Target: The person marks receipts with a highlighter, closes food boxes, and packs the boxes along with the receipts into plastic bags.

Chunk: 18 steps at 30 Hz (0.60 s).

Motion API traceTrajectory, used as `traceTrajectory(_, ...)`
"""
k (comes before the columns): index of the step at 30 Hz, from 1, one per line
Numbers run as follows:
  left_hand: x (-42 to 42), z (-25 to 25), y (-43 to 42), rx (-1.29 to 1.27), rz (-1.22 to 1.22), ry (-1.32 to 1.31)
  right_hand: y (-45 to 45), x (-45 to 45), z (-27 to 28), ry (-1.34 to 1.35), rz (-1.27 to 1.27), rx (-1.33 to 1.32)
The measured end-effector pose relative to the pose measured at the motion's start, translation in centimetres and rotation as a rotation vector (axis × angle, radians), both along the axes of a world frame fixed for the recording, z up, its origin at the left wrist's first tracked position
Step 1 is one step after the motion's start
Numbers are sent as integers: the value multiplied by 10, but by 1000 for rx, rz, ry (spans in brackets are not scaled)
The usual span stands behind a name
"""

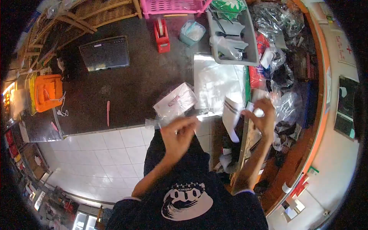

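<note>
My right hand (265, 117) is closed in a pinch at the end of a white strip (231, 117) with dark stripes, which looks like paper and hangs down past the counter edge. My left hand (178, 135) has its thumb and fingertips pressed together just in front of the counter; whatever is between them, if anything, is too small to make out. Beyond the left hand, a white packet (175, 100) in clear plastic wrap lies at the counter's front edge. A stack of clear plastic bags (216, 82) lies flat between and beyond both hands.
On the dark counter (134, 88) are a pink pen (108, 114), a dark tablet-like panel (105, 53), a red tape dispenser (161, 36) and a small tub (192, 32). A grey tray (251, 42) stands at the back right. Crumpled plastic (285, 103) crowds the right side.
</note>
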<state>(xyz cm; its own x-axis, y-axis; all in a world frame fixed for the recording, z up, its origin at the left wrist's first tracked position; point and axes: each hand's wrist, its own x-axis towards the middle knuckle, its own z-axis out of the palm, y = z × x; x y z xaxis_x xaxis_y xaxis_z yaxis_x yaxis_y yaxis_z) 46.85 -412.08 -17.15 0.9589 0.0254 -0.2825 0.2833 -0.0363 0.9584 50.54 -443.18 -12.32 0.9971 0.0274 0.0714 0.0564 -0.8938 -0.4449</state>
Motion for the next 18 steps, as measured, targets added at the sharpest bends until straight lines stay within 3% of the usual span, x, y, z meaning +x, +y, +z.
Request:
traceTrajectory(3,13,-83,12,260,217,-7,26,72,-71,119,186,-41)
traceTrajectory(5,4,-139,21,223,325,-41,52,114,-135,182,390,-230)
traceTrajectory(7,-8,-172,33,366,441,-48,81,141,-176,313,523,-331)
traceTrajectory(11,-26,-183,37,183,613,259,106,154,-215,478,512,-210)
traceTrajectory(18,-27,-196,25,23,798,302,102,155,-236,654,574,-208)
